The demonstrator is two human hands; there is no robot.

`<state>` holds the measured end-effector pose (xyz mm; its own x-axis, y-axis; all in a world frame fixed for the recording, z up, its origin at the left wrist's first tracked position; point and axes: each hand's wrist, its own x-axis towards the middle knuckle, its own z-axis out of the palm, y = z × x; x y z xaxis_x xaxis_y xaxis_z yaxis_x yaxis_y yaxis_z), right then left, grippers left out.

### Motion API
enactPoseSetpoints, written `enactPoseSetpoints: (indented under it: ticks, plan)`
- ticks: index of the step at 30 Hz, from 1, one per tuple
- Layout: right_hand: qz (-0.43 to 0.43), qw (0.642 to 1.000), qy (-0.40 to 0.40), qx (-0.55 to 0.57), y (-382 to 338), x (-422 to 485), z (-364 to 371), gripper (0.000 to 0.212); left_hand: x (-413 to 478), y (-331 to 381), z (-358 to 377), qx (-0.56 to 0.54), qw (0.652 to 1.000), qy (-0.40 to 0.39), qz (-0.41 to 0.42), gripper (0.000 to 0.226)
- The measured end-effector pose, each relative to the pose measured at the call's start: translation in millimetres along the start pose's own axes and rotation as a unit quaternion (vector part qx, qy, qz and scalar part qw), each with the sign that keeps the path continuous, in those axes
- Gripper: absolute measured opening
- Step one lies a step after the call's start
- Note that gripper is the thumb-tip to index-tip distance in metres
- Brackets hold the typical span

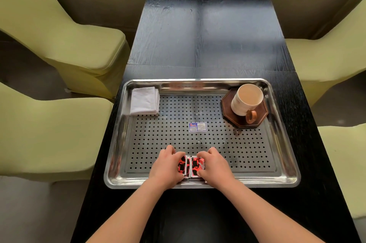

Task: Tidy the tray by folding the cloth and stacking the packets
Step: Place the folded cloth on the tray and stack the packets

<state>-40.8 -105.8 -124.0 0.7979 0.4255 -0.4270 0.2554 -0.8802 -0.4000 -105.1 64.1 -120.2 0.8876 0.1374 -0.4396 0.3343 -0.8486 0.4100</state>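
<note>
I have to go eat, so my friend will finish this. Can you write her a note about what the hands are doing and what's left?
Left hand and right hand both grip the red packets at the near edge of the tray.
Cloth lies folded in the far left corner: done.
Left to do: get the packets into one neat stack, then let go.
Mug sits on its coaster, far right.
</note>
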Motion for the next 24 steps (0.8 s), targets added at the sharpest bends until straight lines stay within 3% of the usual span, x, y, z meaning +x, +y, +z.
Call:
enactPoseSetpoints:
  ticks: [7,11,14,17,24]
  plan:
    - [0.007,1.0,0.006,0.027,-5.0,0.5,2.8,0.048,-2.0,-1.0,1.7,-0.115,0.993,0.001,-0.027,0.084]
    - [0.011,0.999,0.024,0.031,-3.6,-1.8,2.6,0.052,-4.8,-2.9,2.1,-0.186,0.98,0.03,-0.068,0.078]
    - [-0.032,0.999,0.031,-0.015,-6.4,-5.4,5.1,0.052,-6.0,-1.9,2.4,-0.233,0.966,0.044,-0.101,0.067]
    - [-0.064,0.997,0.012,-0.042,-12.0,-8.1,8.6,0.055,-7.8,-0.1,4.3,-0.223,0.968,0.055,-0.101,0.059]
    - [-0.039,0.998,0.034,-0.025,-2.2,-10.2,5.5,0.038,-10.3,0.8,5.8,-0.199,0.973,0.055,-0.1,0.059]
